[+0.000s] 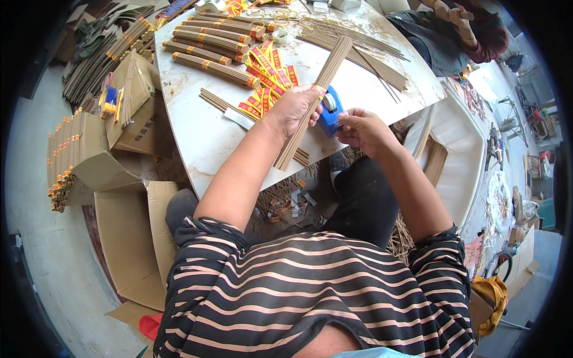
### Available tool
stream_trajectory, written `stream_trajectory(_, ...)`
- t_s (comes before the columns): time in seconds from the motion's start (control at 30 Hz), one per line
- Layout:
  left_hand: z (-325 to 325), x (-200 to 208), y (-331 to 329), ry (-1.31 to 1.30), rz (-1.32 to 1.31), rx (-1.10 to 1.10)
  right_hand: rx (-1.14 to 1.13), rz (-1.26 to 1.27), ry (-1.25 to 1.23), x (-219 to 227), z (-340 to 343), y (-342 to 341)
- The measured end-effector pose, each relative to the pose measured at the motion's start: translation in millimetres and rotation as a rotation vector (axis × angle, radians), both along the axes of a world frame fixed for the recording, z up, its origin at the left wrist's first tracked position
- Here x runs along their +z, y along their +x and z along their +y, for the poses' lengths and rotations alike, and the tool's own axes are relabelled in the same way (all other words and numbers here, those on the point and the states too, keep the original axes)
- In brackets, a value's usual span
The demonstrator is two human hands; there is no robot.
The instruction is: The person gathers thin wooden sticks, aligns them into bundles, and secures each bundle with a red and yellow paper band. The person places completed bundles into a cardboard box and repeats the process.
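Observation:
My left hand (291, 111) is wrapped round a bundle of brown incense sticks (332, 64), which slants across the near part of the white table. Just right of the bundle stands a blue tape dispenser (329, 123) with a roll of tape in it. My right hand (360, 127) is at the dispenser's near end, thumb and fingertips pinched together; whatever is between them is too small to make out. Red and yellow paper labels (273, 70) lie spread beyond my left hand. A few loose incense sticks (216, 99) rest to its left, partly under a white slip.
Banded incense bundles (209, 40) are piled at the table's far left. More loose sticks (382, 70) lie far right. Open cardboard boxes (128, 238) and stacked bundles stand left of the table (185, 128). A white tub (462, 155) is at right; another person (471, 30) sits beyond.

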State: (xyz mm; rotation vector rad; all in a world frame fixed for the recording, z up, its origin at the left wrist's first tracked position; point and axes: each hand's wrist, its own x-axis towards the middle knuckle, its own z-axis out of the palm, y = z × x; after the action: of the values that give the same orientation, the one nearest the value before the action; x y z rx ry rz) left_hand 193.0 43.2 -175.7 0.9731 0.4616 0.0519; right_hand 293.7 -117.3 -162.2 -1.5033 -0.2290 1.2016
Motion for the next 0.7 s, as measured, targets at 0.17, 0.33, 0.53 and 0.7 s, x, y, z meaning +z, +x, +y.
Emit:
stream_trajectory(0.17,-3,-1,2,-0.017,0.019,0.064,-0.115,0.069,0.194,-12,-15,-12)
stream_trajectory(0.33,-6,2,4,0.022,0.039,0.072,-0.223,0.166,0.197,-32,-20,-12)
stream_trajectory(0.53,-5,2,4,0.005,0.042,0.075,-0.307,0.159,0.200,-35,-16,-21)
stream_trajectory(0.7,-6,1,3,0.024,0.031,0.073,-0.313,0.111,0.182,-34,-14,-24)
